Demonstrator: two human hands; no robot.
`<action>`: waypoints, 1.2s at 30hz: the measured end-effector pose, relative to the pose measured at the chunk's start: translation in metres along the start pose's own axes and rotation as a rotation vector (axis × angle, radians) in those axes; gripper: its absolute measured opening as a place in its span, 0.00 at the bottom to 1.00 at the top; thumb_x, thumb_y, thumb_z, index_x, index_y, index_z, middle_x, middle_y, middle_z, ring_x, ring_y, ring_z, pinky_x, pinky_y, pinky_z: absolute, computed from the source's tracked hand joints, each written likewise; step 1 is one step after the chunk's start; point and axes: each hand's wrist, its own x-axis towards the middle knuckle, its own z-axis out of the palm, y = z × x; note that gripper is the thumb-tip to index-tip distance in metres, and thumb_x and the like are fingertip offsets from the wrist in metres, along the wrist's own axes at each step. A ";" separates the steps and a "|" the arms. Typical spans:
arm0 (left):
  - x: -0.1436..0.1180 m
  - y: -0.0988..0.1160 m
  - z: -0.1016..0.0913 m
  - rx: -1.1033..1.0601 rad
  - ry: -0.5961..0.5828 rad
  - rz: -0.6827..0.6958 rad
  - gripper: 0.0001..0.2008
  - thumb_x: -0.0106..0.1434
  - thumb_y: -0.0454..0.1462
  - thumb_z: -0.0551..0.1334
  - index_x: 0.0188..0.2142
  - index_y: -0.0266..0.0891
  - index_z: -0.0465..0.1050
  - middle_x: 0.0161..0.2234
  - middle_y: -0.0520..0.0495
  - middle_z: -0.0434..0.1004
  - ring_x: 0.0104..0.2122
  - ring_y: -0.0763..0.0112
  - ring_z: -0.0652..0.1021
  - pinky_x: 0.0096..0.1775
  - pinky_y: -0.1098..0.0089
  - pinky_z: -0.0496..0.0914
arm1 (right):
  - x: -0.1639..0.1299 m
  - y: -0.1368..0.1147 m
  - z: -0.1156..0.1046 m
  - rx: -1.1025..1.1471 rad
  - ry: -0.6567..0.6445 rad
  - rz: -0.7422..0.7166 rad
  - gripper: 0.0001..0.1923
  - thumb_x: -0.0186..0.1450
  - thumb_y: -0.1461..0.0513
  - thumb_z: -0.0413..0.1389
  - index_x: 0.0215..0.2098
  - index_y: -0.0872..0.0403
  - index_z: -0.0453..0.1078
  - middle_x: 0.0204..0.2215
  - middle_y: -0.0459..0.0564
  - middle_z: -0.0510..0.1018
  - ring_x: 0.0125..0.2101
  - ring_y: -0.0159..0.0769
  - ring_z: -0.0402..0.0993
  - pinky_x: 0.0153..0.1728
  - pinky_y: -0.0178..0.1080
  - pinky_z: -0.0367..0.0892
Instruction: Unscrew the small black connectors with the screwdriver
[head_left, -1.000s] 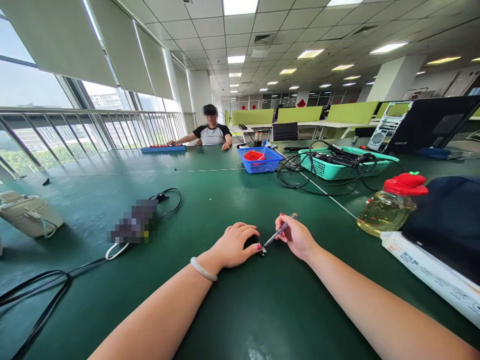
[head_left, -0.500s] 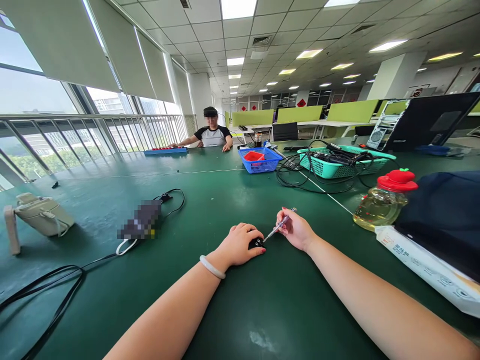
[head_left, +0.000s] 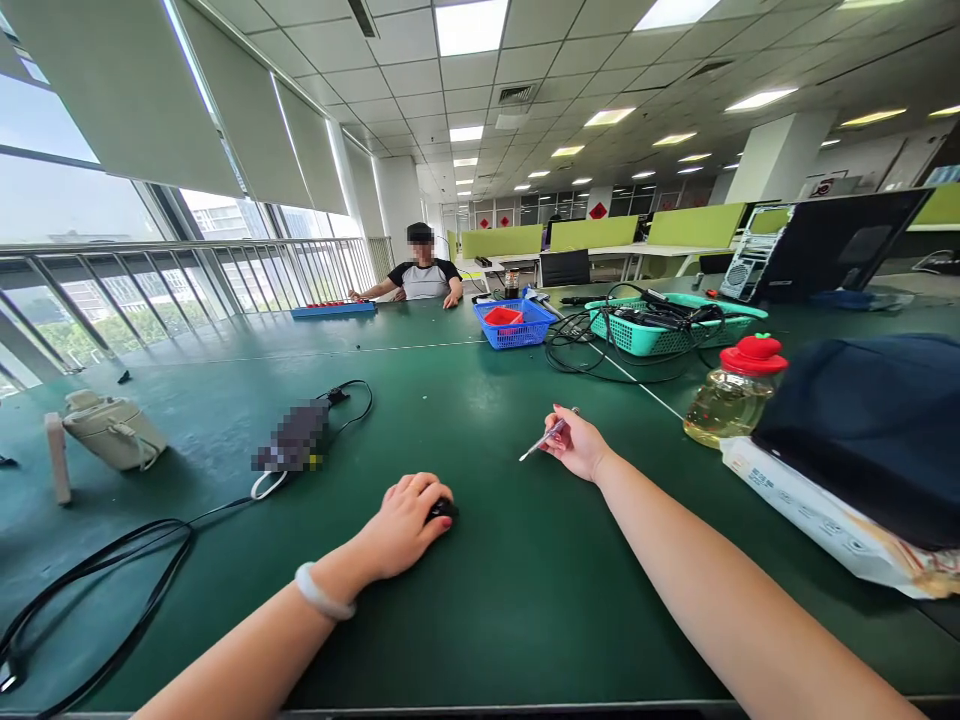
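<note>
1. Right hand (head_left: 581,448) pinches a screwdriver (head_left: 545,439), tip raised off the table (head_left: 480,600).
2. Left hand (head_left: 405,522) is closed over a small black part (head_left: 442,509), at 8 o'clock from the tip.
3. Judged step: tool and part separated; re-engaging calls for realigning the tip.

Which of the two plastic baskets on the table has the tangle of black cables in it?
The teal basket, the wider one on the right. The smaller blue basket beside it holds a red container instead.
</note>
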 end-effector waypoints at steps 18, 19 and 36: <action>-0.134 -0.128 -0.072 0.324 0.473 -0.535 0.16 0.65 0.47 0.49 0.48 0.48 0.66 0.51 0.48 0.75 0.54 0.58 0.72 0.57 0.56 0.64 | -0.002 0.006 0.000 -0.046 0.049 -0.063 0.21 0.56 0.46 0.63 0.18 0.51 0.65 0.10 0.39 0.59 0.14 0.27 0.52 0.30 0.40 0.67; -0.136 -0.125 -0.073 0.292 0.507 -0.558 0.16 0.65 0.47 0.49 0.48 0.49 0.65 0.50 0.49 0.75 0.54 0.58 0.72 0.57 0.57 0.65 | -0.002 0.006 0.000 -0.047 0.051 -0.064 0.21 0.55 0.46 0.63 0.18 0.51 0.65 0.10 0.39 0.58 0.14 0.27 0.51 0.30 0.40 0.67; -0.147 -0.095 -0.060 0.177 0.558 -0.877 0.20 0.66 0.49 0.48 0.52 0.50 0.66 0.38 0.48 0.77 0.40 0.58 0.78 0.38 0.63 0.72 | -0.004 0.003 0.000 -0.009 0.059 -0.050 0.20 0.58 0.48 0.62 0.19 0.51 0.65 0.11 0.40 0.59 0.15 0.27 0.51 0.31 0.40 0.66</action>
